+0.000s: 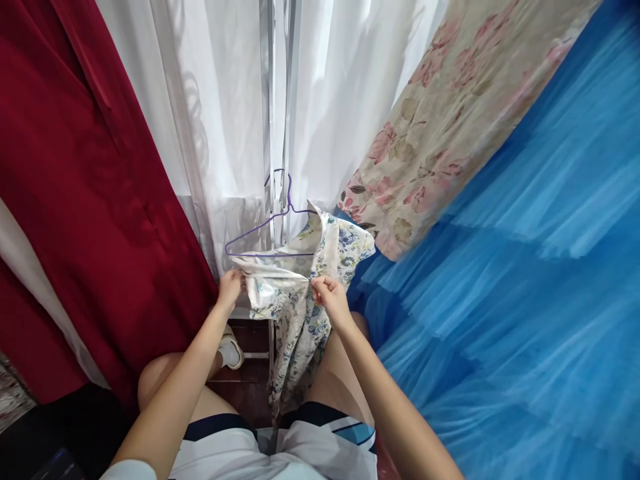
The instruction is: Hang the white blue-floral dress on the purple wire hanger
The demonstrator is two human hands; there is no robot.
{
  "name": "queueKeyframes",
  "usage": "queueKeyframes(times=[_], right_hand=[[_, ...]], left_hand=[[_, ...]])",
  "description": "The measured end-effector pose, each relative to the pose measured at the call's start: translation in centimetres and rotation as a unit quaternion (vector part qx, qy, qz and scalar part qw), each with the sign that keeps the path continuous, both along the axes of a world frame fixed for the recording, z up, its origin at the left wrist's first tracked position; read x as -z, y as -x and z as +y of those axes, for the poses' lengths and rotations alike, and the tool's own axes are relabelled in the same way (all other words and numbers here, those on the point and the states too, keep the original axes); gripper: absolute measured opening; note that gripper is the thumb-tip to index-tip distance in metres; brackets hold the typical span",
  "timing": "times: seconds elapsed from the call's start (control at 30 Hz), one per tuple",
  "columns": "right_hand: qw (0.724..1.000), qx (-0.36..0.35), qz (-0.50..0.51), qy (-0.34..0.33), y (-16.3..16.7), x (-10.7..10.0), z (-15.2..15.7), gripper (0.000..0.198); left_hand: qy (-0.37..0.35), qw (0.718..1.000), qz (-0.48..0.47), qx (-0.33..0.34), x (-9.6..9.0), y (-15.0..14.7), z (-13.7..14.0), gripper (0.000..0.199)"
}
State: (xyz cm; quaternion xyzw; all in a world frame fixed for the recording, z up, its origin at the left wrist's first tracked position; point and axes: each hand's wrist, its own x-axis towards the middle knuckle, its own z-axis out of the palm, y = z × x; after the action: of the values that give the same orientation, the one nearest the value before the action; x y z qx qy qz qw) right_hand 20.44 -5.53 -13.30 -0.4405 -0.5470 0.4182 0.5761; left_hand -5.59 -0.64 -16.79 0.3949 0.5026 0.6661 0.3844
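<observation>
A white shirt-like garment with a blue and yellow floral print [320, 313] hangs partly on a purple hanger [260, 227]. Its right shoulder covers the hanger's right arm, while the hanger's left arm is bare. My left hand [231, 288] is closed on the cloth at the garment's left shoulder edge, just below the hanger's left end. With fingers pinched, my right hand [330, 297] grips the front edge near the middle of the garment. The lower part of the garment drapes down between my legs.
A metal rack post [273, 100] rises behind the hanger, before white curtains [220, 120]. Dark red fabric [115, 200] hangs at left. Beige floral cloth [415, 140] and blue ruffled tulle [525, 280] crowd the right side. A low metal rack bar [256, 355] runs near my foot.
</observation>
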Motion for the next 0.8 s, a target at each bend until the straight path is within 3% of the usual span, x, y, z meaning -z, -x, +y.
queueKeyframes(times=[0.1, 0.2, 0.37, 0.43, 0.5, 0.57, 0.67, 0.73, 0.8], right_hand=[[0.998, 0.050, -0.014, 0.017, -2.6, 1.6, 0.4, 0.032], [0.995, 0.067, -0.055, 0.052, -4.8, 3.5, 0.5, 0.032], [0.979, -0.008, -0.167, 0.119, -4.8, 5.8, -0.6, 0.024], [0.974, -0.026, -0.194, 0.110, -3.8, 5.3, -1.4, 0.013], [0.975, -0.059, -0.201, 0.071, -2.5, 4.0, -2.3, 0.029], [0.971, -0.152, -0.179, 0.038, -1.0, 2.3, -3.2, 0.039], [0.951, -0.285, -0.091, 0.079, 0.9, 0.4, -4.2, 0.024], [0.946, -0.294, -0.014, 0.139, 1.5, -0.4, -4.9, 0.025], [0.940, -0.289, 0.060, 0.173, 1.4, -1.3, -5.4, 0.027]], left_hand=[[0.007, 0.994, 0.067, 0.091, 0.2, -1.5, -1.0, 0.018], [-0.034, 0.984, 0.107, 0.138, -0.9, -2.8, -1.9, 0.020], [-0.134, 0.965, 0.138, 0.180, -4.4, -5.9, -4.1, 0.027], [-0.167, 0.948, 0.176, 0.207, -5.5, -7.3, -5.4, 0.026], [-0.188, 0.930, 0.223, 0.225, -6.1, -8.5, -6.7, 0.024], [-0.198, 0.915, 0.265, 0.230, -6.4, -9.2, -7.8, 0.024], [-0.207, 0.905, 0.291, 0.230, -6.6, -8.9, -8.6, 0.024], [-0.176, 0.897, 0.272, 0.300, -6.3, -7.9, -9.0, 0.027], [-0.111, 0.868, 0.239, 0.421, -5.3, -6.5, -9.6, 0.037]])
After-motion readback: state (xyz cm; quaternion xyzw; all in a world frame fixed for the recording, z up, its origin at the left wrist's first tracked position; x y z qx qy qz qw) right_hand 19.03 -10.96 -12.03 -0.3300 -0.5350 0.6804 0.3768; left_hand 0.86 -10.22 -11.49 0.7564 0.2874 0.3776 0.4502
